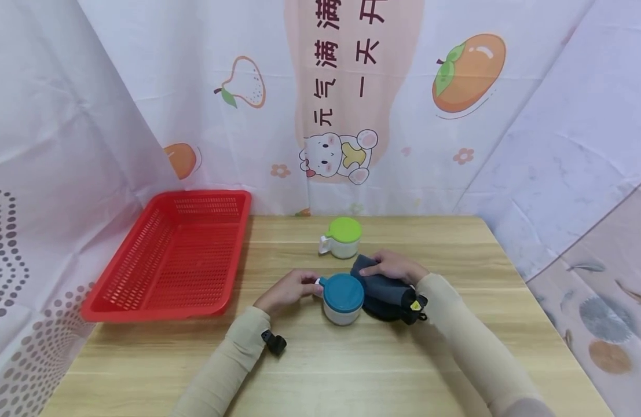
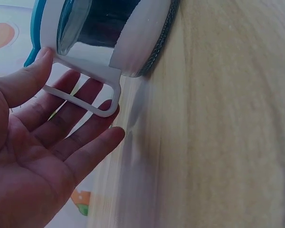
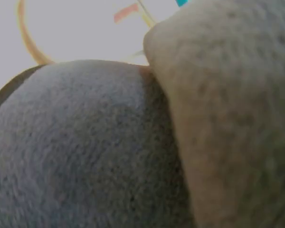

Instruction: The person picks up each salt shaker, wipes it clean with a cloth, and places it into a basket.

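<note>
Pinching the white handle point(image 2: 117, 89) of a blue-lidded cup point(image 1: 343, 298), standing upright on the wooden surface point(image 1: 304, 370), with the left grip point(image 1: 293, 287). Grasping a dark grey bundle point(image 1: 384, 290) in the right grip point(image 1: 395, 266), just right of the cup. Facing a green-lidded cup point(image 1: 344, 237), standing upright just beyond both. Showing a red basket point(image 1: 192, 260) farther left, by the surface's left edge, and a fruit-printed white cloth point(image 1: 247, 35) hanging behind.

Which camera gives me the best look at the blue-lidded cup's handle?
The left wrist view: the white handle is close up, its shape clear, with the left hand holding it. The head view shows only a small part by that hand; the right wrist view shows none I can make out.
</note>
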`<act>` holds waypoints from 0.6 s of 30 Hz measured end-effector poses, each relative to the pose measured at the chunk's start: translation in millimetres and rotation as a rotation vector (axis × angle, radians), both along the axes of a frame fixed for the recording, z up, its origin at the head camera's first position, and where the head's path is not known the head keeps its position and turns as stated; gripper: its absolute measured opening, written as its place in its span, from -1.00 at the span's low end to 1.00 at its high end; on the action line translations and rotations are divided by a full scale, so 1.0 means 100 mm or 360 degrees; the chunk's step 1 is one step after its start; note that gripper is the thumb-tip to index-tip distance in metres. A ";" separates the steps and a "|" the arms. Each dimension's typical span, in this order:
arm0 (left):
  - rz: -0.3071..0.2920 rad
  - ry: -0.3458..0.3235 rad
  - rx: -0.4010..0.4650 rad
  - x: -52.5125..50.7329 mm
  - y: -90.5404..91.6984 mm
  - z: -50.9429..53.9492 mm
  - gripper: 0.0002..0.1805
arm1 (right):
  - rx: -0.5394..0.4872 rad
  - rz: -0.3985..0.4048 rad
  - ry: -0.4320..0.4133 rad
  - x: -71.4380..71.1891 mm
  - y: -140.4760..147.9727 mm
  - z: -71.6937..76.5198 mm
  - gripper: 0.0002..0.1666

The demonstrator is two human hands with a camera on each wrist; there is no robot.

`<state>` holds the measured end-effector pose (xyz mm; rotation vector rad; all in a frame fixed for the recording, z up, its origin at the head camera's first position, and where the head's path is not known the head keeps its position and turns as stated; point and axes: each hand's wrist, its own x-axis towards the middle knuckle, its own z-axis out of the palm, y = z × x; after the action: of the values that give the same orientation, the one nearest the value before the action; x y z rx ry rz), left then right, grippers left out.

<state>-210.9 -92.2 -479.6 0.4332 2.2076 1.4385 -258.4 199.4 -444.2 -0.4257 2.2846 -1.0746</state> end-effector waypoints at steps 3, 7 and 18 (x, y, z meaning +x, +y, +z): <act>0.0011 0.0014 -0.0017 0.00 -0.01 0.01 -0.84 | -0.0032 -0.0064 0.0041 0.10 0.05 0.01 -0.69; 0.0015 0.0004 -0.0029 0.00 -0.01 0.03 -0.84 | -0.0080 -0.0166 0.0100 0.24 0.10 0.03 -0.64; 0.0017 -0.0053 0.0022 0.01 0.00 0.04 -0.81 | -0.0170 -0.0267 0.0018 0.49 0.21 -0.05 -0.52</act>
<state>-210.4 -91.8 -475.5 0.4004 2.1779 1.4571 -208.9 220.3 -449.6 -0.2864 2.3129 -1.2841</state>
